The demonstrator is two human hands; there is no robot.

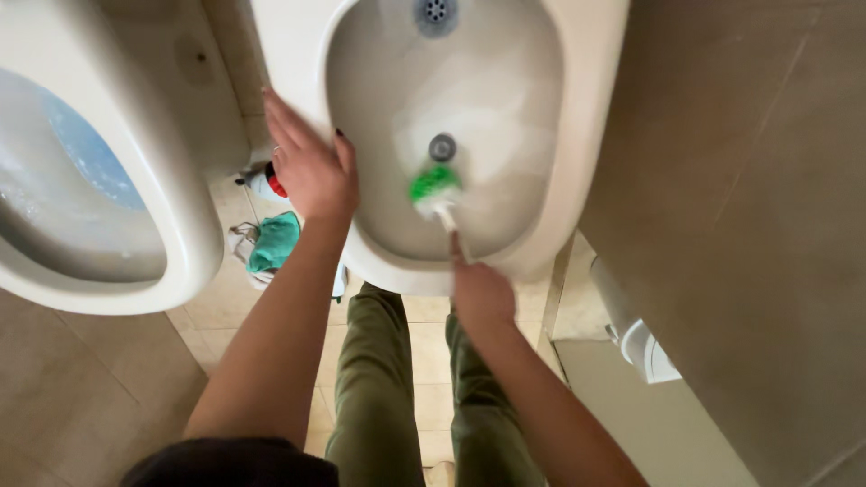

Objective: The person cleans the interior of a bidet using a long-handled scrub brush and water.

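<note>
- The right hand (481, 293) is at the near rim of the bidet (591, 117), its grip closed around the handle of a brush (433, 185), index finger laid along the handle, likely to steer it.
- The brush has a green and white head, blurred, and sits inside the bidet bowl just below the drain (442, 147); the head is pressed to the bowl wall where a pale film of foam or water spreads.
- The left hand (311, 162) lies flat on the left rim of the bidet, fingers spread and holding nothing; it looks like a brace that steadies the person leaning over the bowl.
- A second metal fitting (436, 11) shows at the far end of the bidet bowl.
- Left of the bidet stands a toilet (194, 225) with blue-tinted water in it.
- On the floor between the toilet and the bidet sit a bottle (266, 183) with a red part and a teal cloth (275, 242), close to the left hand, probably for easy reach.
- Right of the bidet, a white paper holder (648, 352) hangs on a brown wall.
- The person's legs in green trousers (379, 379) stand at the bidet's near edge.
</note>
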